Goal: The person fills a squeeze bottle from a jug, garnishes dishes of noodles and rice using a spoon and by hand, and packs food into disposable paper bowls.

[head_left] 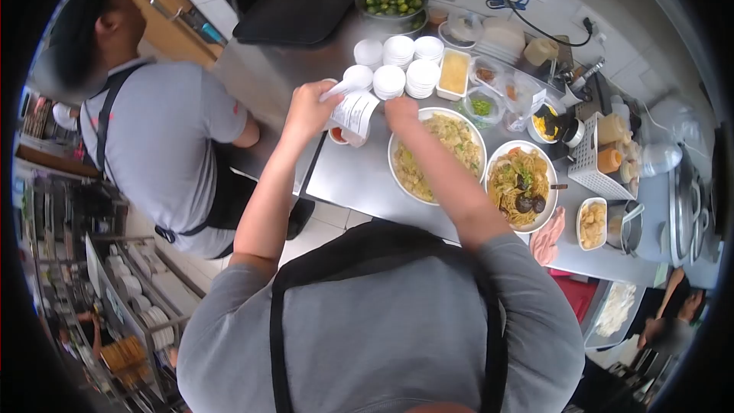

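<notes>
My left hand [310,111] pinches the upper left part of a printed paper slip [355,113], left of the stacked white lids or cups [389,81]. My right hand [401,112] is closed near the slip's right edge, its fingertips partly hidden; whether it grips the paper is unclear. Under the slip is a small cup of red sauce [337,135]. Below my right hand and forearm sits a large white bowl of fried rice [433,176]. To its right stands a bowl of noodles [520,183] with dark mushroom pieces.
A co-worker [153,122] in grey stands at the left. Limes [394,3] fill a bowl at the back. A white basket of bottles [592,160], a small dish of food [592,223] and a pink cloth [547,237] are at the right.
</notes>
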The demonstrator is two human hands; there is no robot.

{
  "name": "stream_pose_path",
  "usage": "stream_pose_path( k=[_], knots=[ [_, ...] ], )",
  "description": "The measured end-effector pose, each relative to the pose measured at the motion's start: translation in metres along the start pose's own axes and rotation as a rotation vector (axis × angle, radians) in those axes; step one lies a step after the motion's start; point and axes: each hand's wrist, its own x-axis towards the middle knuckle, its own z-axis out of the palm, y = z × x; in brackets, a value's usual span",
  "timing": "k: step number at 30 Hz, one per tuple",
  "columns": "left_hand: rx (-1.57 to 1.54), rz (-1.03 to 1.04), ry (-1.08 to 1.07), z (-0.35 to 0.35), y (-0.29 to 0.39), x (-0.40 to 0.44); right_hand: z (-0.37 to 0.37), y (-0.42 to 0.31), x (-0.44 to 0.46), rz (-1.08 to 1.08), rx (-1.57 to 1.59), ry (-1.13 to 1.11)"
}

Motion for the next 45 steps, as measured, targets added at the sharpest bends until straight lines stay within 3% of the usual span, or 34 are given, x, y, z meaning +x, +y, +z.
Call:
stream_pose_path(
  k=[5, 7, 14, 16, 17, 18, 19, 20, 22, 23, 25, 26, 31, 33, 38, 41, 45],
  knots=[
    [-0.078, 0.010, -0.055, 0.000, -0.016, 0.009, 0.013, 0.001, 0.009, 0.074, 0.005, -0.002],
    [-0.134, -0.080, -0.101, 0.001, -0.016, 0.013, 0.007, 0.006, 0.009, 0.089, 0.079, -0.030],
    [-0.117, 0.089, -0.157, 0.029, -0.023, 0.038, -0.069, 0.046, -0.041, 0.173, 0.359, 0.088],
    [-0.051, 0.127, -0.200, 0.044, -0.022, 0.044, -0.077, 0.059, -0.071, 0.167, 0.521, 0.355],
    [0.014, 0.157, -0.228, 0.052, -0.023, 0.045, -0.072, 0.067, -0.084, 0.182, 0.526, 0.359],
    [-0.103, 0.220, -0.251, 0.062, -0.020, 0.043, -0.067, 0.074, -0.097, 0.160, 0.890, 0.394],
    [0.024, 0.286, -0.224, 0.065, -0.015, 0.037, -0.063, 0.075, -0.107, 0.129, 1.253, 0.428],
    [-0.049, 0.321, -0.200, 0.070, -0.006, 0.034, -0.063, 0.071, -0.121, 0.145, 1.256, 0.439],
    [-0.207, 0.337, -0.251, 0.082, 0.005, 0.026, -0.067, 0.060, -0.152, 0.086, 1.797, 0.396],
    [-0.208, 0.341, -0.261, 0.089, 0.012, 0.019, -0.063, 0.055, -0.163, 0.094, 1.800, 0.405],
    [-0.821, -0.073, -0.607, 0.102, 0.028, 0.003, -0.054, 0.045, -0.177, 0.033, 1.883, 0.357],
    [-0.981, -0.172, -0.751, 0.109, 0.030, -0.004, -0.049, 0.040, -0.182, -0.012, 1.933, 0.354],
    [-1.101, -0.285, -0.754, 0.131, 0.054, -0.042, -0.035, 0.040, -0.230, 0.092, 1.859, 0.383],
    [-1.266, -0.255, -0.636, 0.132, 0.064, -0.054, -0.025, 0.047, -0.251, 0.130, 1.737, 0.485],
    [-1.099, -0.299, -0.553, 0.154, 0.096, -0.107, -0.012, 0.072, -0.326, 0.167, 1.850, 0.537],
    [-0.850, -0.260, -0.709, 0.176, 0.127, -0.161, 0.005, 0.083, -0.374, 0.201, 1.834, 0.513],
    [-0.731, -0.196, -0.717, 0.215, 0.158, -0.221, 0.029, 0.092, -0.429, 0.229, 1.813, 0.389]
  ],
)
